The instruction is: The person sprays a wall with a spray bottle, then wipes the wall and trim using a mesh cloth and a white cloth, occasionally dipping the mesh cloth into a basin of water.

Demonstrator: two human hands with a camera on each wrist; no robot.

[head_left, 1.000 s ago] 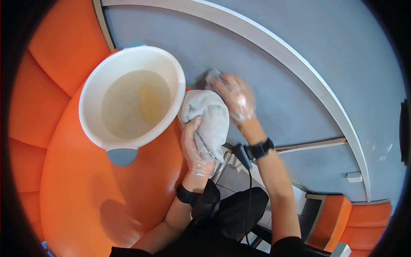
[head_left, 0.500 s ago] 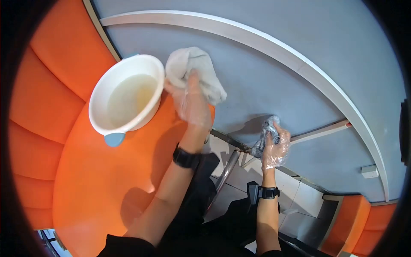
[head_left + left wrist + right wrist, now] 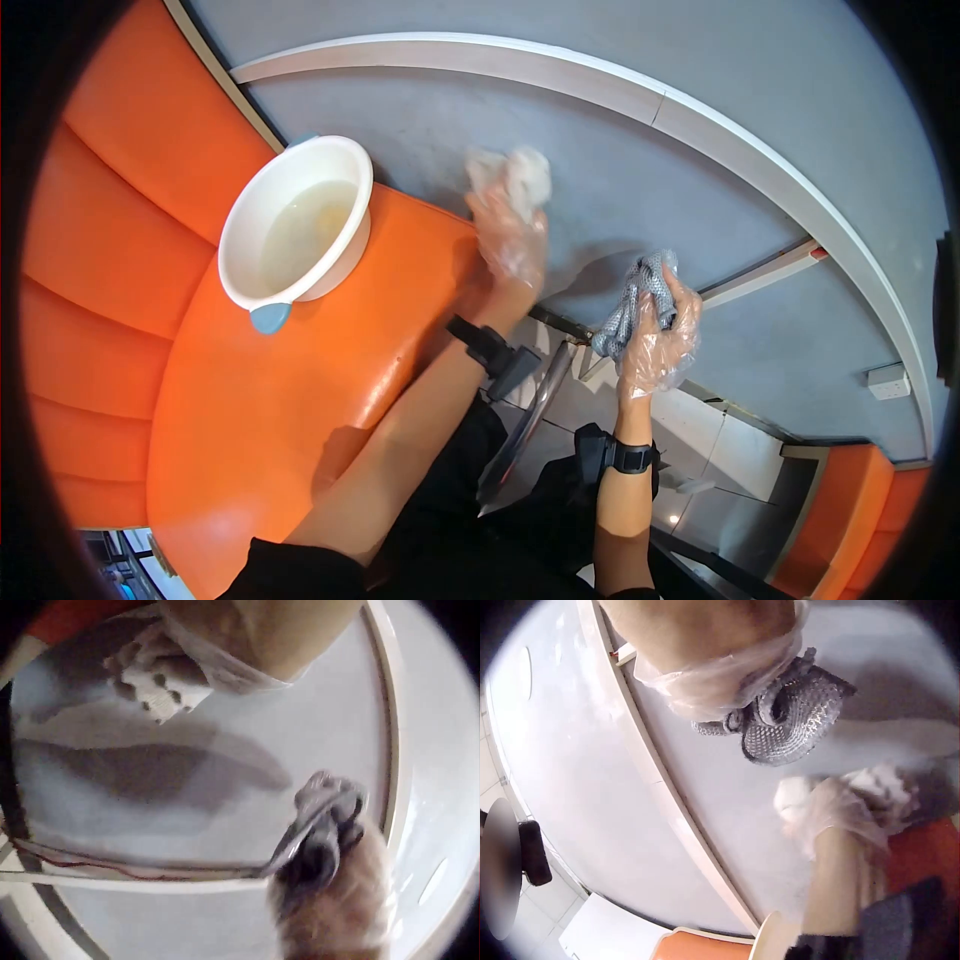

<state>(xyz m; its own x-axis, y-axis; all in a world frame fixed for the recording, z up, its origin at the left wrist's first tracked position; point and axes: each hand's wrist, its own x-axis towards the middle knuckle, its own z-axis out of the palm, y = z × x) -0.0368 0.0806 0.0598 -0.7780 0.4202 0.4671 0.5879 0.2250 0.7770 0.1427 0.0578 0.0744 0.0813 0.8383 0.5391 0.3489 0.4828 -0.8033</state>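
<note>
My left hand [image 3: 512, 245], in a clear plastic glove, holds a bunched white towel [image 3: 527, 182] against the grey wall panel [image 3: 420, 125], just past the edge of the orange seat. The towel is blurred in the head view; its folds [image 3: 161, 686] show beneath the wrist in the left wrist view. Farther right, my gloved right hand [image 3: 662, 345] grips a crumpled grey mesh cloth [image 3: 632, 305] between thumb and fingers, in front of the panel's lower part. Its silvery weave [image 3: 799, 720] shows clearly in the right wrist view.
A white basin [image 3: 352, 245] with blue-grey handles and cloudy water stands on the orange seat [image 3: 290, 400] at left. White trim [image 3: 560, 75] curves across the wall. A metal leg [image 3: 530, 420] rises from the tiled floor, and a white box [image 3: 888, 381] is fixed at lower right.
My right hand has come away from the wall near the basin, moving right and down with the mesh cloth. My left hand has carried the towel from beside the basin up and right onto the wall.
</note>
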